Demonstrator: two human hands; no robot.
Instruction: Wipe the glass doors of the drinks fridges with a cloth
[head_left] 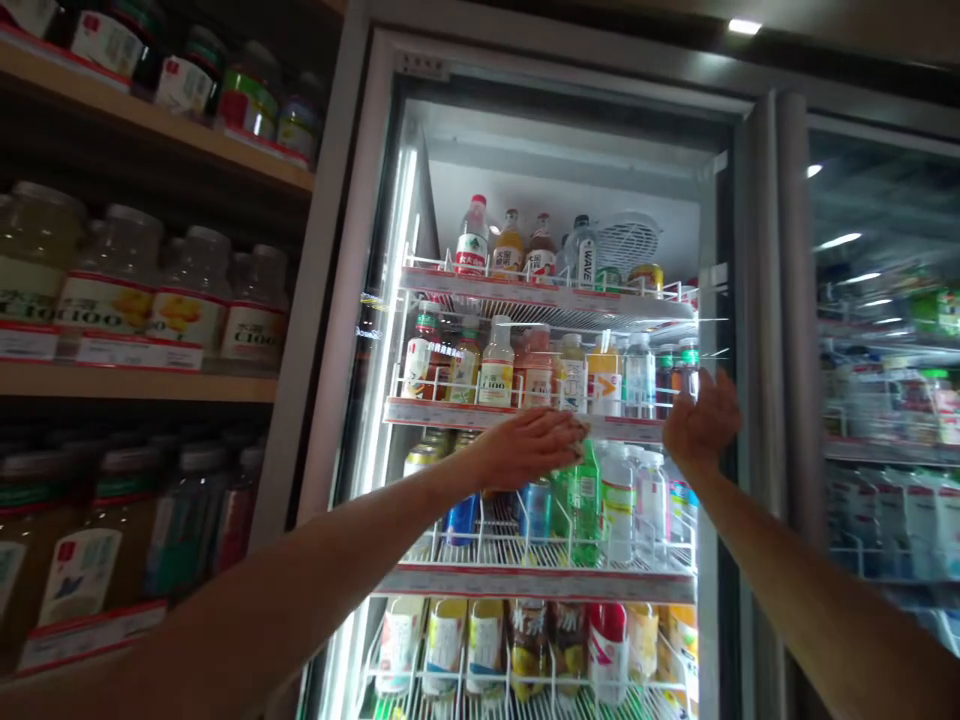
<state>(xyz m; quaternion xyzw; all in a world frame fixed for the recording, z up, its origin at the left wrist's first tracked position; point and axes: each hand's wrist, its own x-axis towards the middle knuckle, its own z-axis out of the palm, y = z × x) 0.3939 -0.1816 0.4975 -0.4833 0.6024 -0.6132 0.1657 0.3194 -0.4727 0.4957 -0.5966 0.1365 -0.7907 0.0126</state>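
Note:
In the middle of the head view, my left hand [525,448] reaches in front of the lit drinks fridge [566,585], with its fingers stretched out flat. It overlaps the front edge of the second shelf [450,412], above a green bottle [585,500]. I cannot tell whether it touches glass. My right hand [701,418] is raised near the fridge's right side with its fingers curled in, somewhat blurred. Anything inside that hand is hidden. Behind the hands stand a juice bottle with a white label [496,365] and an orange drink bottle [604,375].
Wooden shelves [142,378] with rows of bottles stand close on the left. A second glass-fronted fridge [889,400] is on the right, past a grey upright frame [795,300]. The top fridge shelf [540,292] carries several bottles and cans.

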